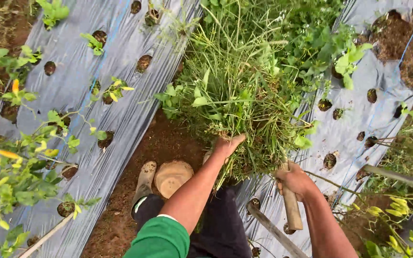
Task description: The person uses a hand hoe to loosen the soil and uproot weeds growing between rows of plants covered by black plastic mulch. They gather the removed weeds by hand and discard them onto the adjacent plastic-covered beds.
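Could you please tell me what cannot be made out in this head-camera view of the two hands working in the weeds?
- Left hand: fingers buried in the clump of weeds; its grip is hidden.
- Wooden handle in the right hand: the tool's working end is hidden behind the weeds.
- Right foot: hidden by the arms and weeds; only one muddy boot shows.

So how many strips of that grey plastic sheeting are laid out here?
2. One plastic strip lies left of the dirt path; the other strip lies right, partly hidden by weeds.
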